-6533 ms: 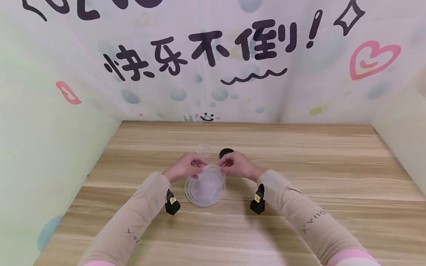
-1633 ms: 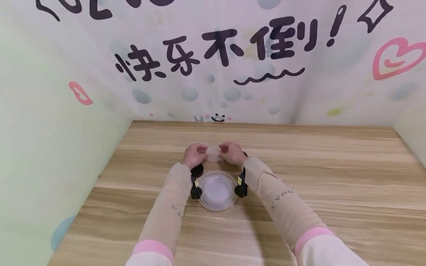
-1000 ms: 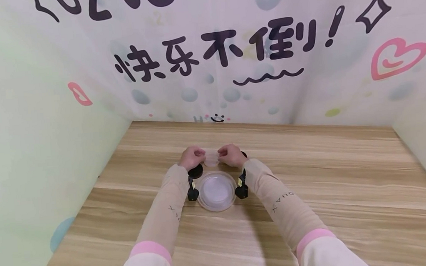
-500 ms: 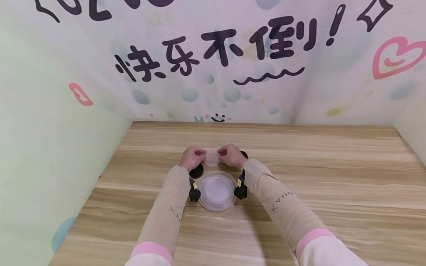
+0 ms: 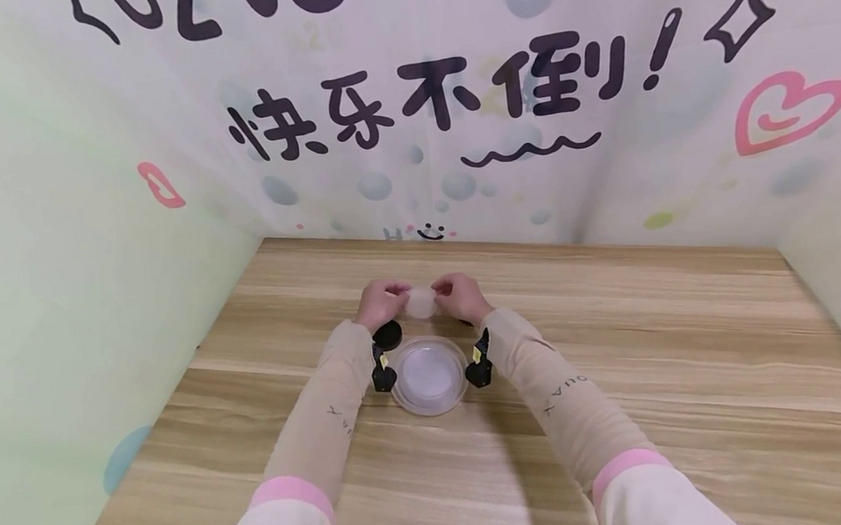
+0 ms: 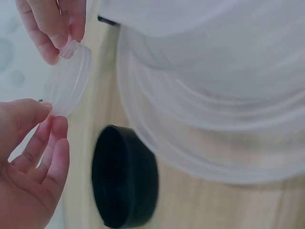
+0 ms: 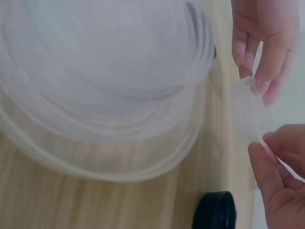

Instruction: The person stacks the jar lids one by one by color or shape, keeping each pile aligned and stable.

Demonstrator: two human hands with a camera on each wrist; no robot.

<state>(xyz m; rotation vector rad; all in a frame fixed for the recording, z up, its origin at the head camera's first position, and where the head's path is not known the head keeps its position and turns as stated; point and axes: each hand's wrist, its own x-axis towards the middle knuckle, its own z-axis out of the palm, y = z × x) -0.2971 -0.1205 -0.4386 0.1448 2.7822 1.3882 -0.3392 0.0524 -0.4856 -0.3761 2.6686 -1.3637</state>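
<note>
A small clear round plastic lid [image 5: 421, 302] is up between my two hands beyond the stack. My left hand [image 5: 382, 302] pinches its left edge between thumb and fingers. The right hand [image 5: 462, 298] pinches the opposite edge. In the left wrist view the lid [image 6: 69, 81] stands tilted, its raised rim showing. The right wrist view shows the lid [image 7: 248, 112] from the other side, with my right hand [image 7: 281, 176] below it and my left hand [image 7: 267, 43] above. Nearer to me lies a stack of larger clear round plastic pieces [image 5: 429, 375].
A black round cap [image 5: 387, 335] sits beside my left wrist, its hollow side visible in the left wrist view. A second black cap [image 7: 215, 210] is mostly hidden by my right hand in the head view. A printed cloth wall [image 5: 415, 189] closes off the wooden table's back.
Earliest, both hands held a larger clear disc over the stack, with the small lid lying behind. Now they hold the small lid, which has shifted slightly away from me in the last half second.
</note>
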